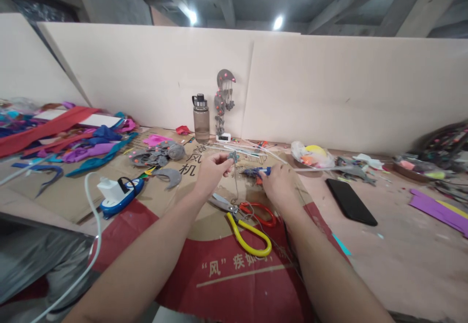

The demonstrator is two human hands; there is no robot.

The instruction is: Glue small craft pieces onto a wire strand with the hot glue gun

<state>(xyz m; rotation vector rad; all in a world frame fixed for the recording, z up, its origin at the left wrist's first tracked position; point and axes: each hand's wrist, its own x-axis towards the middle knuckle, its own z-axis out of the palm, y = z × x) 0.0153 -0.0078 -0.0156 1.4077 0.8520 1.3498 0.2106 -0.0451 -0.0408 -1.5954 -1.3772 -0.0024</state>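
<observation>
Left hand [216, 170], centre of frame: fingers closed in a pinch on a small grey piece [234, 156], held above the cardboard sheet [234, 301]; a thin cord [236, 182] hangs below it.

Right hand [280, 184], right of centre: fingers curled round a blue tool [266, 171], its dark front end directed towards the left hand; full extent of the grip hidden by the hand.

Scissors [252, 251], one yellow and one red loop, lower centre, lying between the forearms on the cardboard sheet.

Grey crescent [172, 179], left of centre, flat, beside a heap of grey pieces [155, 155].

Blue power strip [124, 201], left, with white adapter plugged in.

Water bottle [201, 124], upper centre, upright; grey crescent ornament [225, 76] with dangling strands just right of it, against the white panel.

Black phone [351, 201], right, lying on the tabletop [405, 250].

Coloured cloth strips [47, 132], piled, left edge.
</observation>
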